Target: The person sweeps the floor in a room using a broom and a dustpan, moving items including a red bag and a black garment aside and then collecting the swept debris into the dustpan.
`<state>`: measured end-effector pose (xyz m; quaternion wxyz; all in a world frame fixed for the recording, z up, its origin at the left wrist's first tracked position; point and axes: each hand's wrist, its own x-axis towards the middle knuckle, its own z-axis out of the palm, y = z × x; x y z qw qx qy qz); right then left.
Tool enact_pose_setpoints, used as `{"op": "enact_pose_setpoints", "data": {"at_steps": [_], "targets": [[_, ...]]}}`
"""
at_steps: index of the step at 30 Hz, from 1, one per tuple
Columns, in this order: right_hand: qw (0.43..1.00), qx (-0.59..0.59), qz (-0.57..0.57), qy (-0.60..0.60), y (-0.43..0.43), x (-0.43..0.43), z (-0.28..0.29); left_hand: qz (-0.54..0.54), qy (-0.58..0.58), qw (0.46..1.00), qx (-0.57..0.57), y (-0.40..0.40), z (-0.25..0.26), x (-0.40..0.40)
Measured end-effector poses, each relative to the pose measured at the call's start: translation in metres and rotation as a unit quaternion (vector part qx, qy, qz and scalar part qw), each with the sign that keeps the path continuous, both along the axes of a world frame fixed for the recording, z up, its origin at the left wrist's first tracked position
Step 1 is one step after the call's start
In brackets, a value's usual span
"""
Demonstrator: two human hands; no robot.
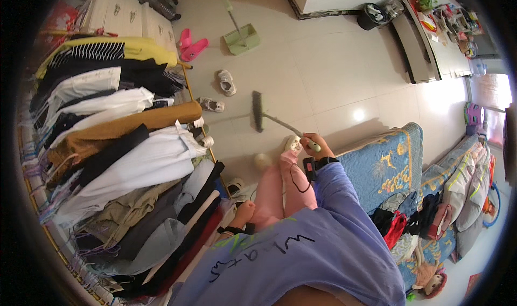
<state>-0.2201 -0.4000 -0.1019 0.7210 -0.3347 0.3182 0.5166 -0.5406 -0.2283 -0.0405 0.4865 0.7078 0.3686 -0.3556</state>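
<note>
My right hand (322, 145) is closed around the end of the handle of a broom (278, 122). The dark broom head (257, 111) stands out ahead of my feet, over the tiled floor (323, 79), its bristles slightly blurred. Near my left thigh, my left hand (244, 212) is curled in a fist, with nothing seen in it. Farther ahead sits a light green dustpan (242, 40) with an upright handle. A pair of white shoes (226, 82) lies between the dustpan and the clothes rack.
On my left runs a rack of hanging clothes (133, 164). Pink slippers (194, 50) lie by a white drawer cabinet (121, 13). To my right is a bed with a blue cover (375, 164) and clothing. A black bin (370, 16) stands beside a desk (448, 55).
</note>
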Motion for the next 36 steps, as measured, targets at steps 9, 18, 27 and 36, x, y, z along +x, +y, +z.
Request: {"op": "enact_pose_setpoints", "data": {"at_steps": [9,18,27,36], "targets": [[0.996,-0.081,0.029,0.003,-0.081,0.036,0.097,-0.191,-0.066,0.974,0.102,0.0,-0.025,0.08],[0.958,-0.24,0.019,-0.154,-0.119,0.069,0.14,-0.075,-0.043,0.995,0.053,0.061,0.028,0.263],[0.834,-0.489,0.101,-0.233,-0.059,0.153,0.023,0.024,-0.286,0.902,0.322,0.223,-0.019,0.441],[0.749,-0.529,0.284,-0.282,0.044,0.061,-0.09,0.056,-0.231,0.936,0.261,0.287,0.002,0.581]]}}
